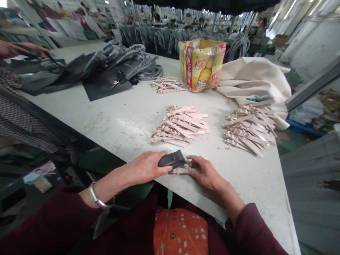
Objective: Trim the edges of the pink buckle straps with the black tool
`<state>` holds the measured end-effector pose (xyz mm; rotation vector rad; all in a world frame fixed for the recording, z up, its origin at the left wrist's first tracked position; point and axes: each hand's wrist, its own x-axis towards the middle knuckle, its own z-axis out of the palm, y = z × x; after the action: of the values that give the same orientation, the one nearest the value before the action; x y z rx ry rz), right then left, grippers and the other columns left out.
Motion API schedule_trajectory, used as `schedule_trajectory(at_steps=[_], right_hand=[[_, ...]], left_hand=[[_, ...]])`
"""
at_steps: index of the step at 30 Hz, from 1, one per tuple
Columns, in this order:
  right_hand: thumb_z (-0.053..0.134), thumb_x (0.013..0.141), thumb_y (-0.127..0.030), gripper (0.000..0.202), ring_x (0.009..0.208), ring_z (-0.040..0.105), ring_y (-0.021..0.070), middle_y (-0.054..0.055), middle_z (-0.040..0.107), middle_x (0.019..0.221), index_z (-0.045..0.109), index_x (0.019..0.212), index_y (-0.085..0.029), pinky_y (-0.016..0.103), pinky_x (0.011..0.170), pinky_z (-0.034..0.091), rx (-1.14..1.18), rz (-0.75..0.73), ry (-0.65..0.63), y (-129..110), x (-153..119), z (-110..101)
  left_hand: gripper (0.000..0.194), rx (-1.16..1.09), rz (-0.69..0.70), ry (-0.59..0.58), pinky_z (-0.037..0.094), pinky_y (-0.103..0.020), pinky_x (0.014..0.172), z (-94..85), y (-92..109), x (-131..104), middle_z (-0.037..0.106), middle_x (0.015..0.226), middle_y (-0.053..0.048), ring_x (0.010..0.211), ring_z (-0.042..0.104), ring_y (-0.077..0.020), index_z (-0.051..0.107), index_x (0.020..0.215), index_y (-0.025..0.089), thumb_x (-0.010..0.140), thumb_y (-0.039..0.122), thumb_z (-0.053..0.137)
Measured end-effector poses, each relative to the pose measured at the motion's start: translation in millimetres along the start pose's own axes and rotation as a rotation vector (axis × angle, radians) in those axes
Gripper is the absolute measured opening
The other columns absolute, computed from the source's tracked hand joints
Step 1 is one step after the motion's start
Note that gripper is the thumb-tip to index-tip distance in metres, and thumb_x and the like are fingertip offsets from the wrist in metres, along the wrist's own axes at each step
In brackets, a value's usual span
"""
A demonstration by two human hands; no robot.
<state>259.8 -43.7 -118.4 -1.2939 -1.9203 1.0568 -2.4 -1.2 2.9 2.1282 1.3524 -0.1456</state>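
Observation:
My left hand [148,165] is closed around a small black block-like piece [174,159] that looks wrapped in leather, with a small stud mark on its face. Just below that piece, a pale strap [181,170] with a buckle lies at the table's near edge. My right hand [205,173] pinches the strap's right end between thumb and fingers; the forefinger is near the black piece's right end. Beyond my hands lies a pile of pale pink buckle straps [183,124], and another pile of straps [247,127] is to the right.
A yellow and red carton [203,65] stands at the back of the white table [127,120]. Beside it are folded cream material [257,79] and a small strap bunch [166,85]. Black bags [106,78] lie back left, near another person's hands [23,49].

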Motion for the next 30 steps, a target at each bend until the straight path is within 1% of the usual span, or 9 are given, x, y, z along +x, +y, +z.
schedule_trajectory(at_steps=[2,5,8,12,15,19,23,26,30], right_hand=[[0.072,0.086,-0.009,0.036,0.096,0.065,0.0234,0.006,0.071,0.100,0.077,0.120,-0.021,0.038,0.089,0.053,-0.091,-0.037,-0.006,-4.1,1.4,2.9],[0.071,0.089,-0.012,0.021,0.094,0.065,0.0242,0.008,0.070,0.096,0.081,0.105,-0.021,0.037,0.085,0.052,-0.188,-0.067,0.032,-10.5,2.7,8.3],[0.067,0.086,-0.008,0.019,0.091,0.065,0.0234,0.007,0.071,0.095,0.077,0.098,-0.021,0.036,0.083,0.051,-0.253,-0.088,0.070,-15.6,1.1,12.0],[0.057,0.086,-0.002,0.023,0.086,0.061,0.0238,0.007,0.069,0.090,0.070,0.089,-0.021,0.035,0.078,0.049,-0.448,-0.171,0.127,-16.8,-8.1,13.4],[0.054,0.086,-0.001,0.026,0.089,0.059,0.0265,0.010,0.070,0.094,0.070,0.091,-0.021,0.038,0.079,0.050,-0.538,-0.265,0.132,-15.4,-18.4,13.0],[0.055,0.089,-0.004,0.028,0.097,0.061,0.0288,0.013,0.072,0.109,0.072,0.106,-0.019,0.043,0.085,0.053,-0.442,-0.326,0.128,-17.8,-27.8,11.9],[0.060,0.099,-0.016,0.014,0.096,0.063,0.0282,0.013,0.071,0.106,0.073,0.103,-0.020,0.044,0.086,0.056,-0.316,-0.297,0.135,-20.1,-26.9,15.1],[0.060,0.103,-0.019,0.016,0.097,0.065,0.0273,0.012,0.071,0.103,0.076,0.105,-0.022,0.043,0.085,0.057,-0.253,-0.248,0.142,-16.7,-23.3,20.5],[0.060,0.106,-0.023,0.019,0.093,0.064,0.0273,0.012,0.071,0.100,0.079,0.103,-0.023,0.044,0.082,0.055,-0.291,-0.252,0.179,-11.0,-19.5,25.5]], left_hand=[[0.033,-0.022,-0.061,0.021,0.045,-0.029,0.064,-3.7,-13.2,-5.9,0.076,0.082,-0.001,0.074,0.070,-0.0222,0.071,0.095,0.023,0.089,0.052,0.056],[0.035,-0.045,-0.089,0.012,0.046,-0.029,0.065,-7.1,-23.2,-17.5,0.076,0.084,-0.001,0.078,0.070,-0.0223,0.071,0.096,0.023,0.089,0.054,0.056],[0.035,-0.072,-0.075,-0.026,0.046,-0.028,0.066,-9.9,-22.8,-26.6,0.076,0.085,-0.001,0.078,0.069,-0.0219,0.069,0.094,0.022,0.089,0.054,0.055],[0.035,-0.094,-0.086,-0.034,0.043,-0.028,0.060,-15.9,-18.3,-33.2,0.067,0.068,0.003,0.065,0.064,-0.0191,0.067,0.089,0.024,0.089,0.056,0.054],[0.032,-0.083,-0.084,-0.033,0.041,-0.028,0.059,-16.6,-17.6,-34.9,0.066,0.066,0.003,0.062,0.063,-0.0185,0.066,0.087,0.024,0.089,0.054,0.055],[0.028,-0.066,-0.043,-0.087,0.040,-0.027,0.059,-6.6,-20.0,-33.3,0.072,0.073,0.001,0.067,0.067,-0.0196,0.065,0.086,0.024,0.090,0.051,0.057],[0.024,-0.032,-0.022,-0.122,0.040,-0.028,0.060,3.7,-18.0,-31.8,0.075,0.075,0.000,0.069,0.069,-0.0209,0.066,0.087,0.025,0.090,0.047,0.058],[0.022,-0.009,0.000,-0.130,0.041,-0.029,0.062,4.0,-11.4,-30.5,0.077,0.076,-0.001,0.070,0.071,-0.0218,0.066,0.087,0.025,0.090,0.045,0.058],[0.022,-0.005,0.012,-0.138,0.042,-0.030,0.063,0.4,-5.8,-25.1,0.078,0.077,-0.002,0.072,0.072,-0.0228,0.067,0.085,0.024,0.089,0.044,0.058]])
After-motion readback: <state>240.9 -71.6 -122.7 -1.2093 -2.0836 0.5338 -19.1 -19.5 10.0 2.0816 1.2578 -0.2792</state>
